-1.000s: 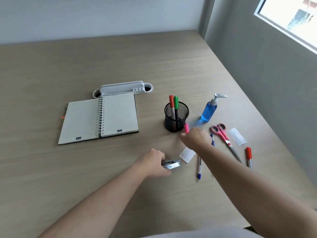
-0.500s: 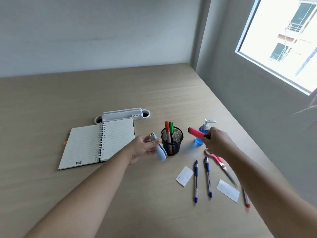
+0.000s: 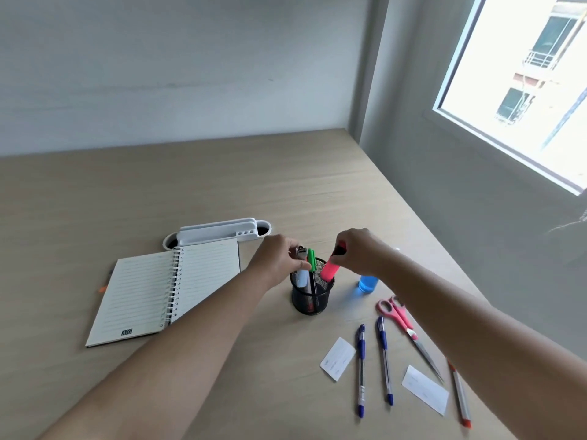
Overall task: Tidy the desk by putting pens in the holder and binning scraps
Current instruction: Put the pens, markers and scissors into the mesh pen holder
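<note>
The black mesh holder [image 3: 312,296] is standing on the worktop [image 3: 222,192], right of the open spiral notebook [image 3: 165,290]. A green-capped marker [image 3: 311,260] is standing upright inside it. The right hand [image 3: 359,254] is pinching the dark top end of a pink highlighter [image 3: 330,268], whose lower end is dipping past the holder's rim on the right side. The left hand [image 3: 279,263] is closed around a small pale-blue stapler [image 3: 302,271] with a metal top, holding it over the left side of the holder, its lower end at or just inside the rim.

In front of the holder, two blue pens [image 3: 361,369] are lying side by side on the worktop, with a white paper scrap [image 3: 337,358] just left of them and a second scrap [image 3: 425,389] to their right. Pink-handled scissors [image 3: 405,328] are lying beside the right forearm, and a red-tipped pen [image 3: 460,398] is lying near the worktop's edge. A bottle of blue liquid [image 3: 368,283] is showing partly behind the right wrist. A white desk organiser [image 3: 219,233] is sitting behind the notebook.
</note>
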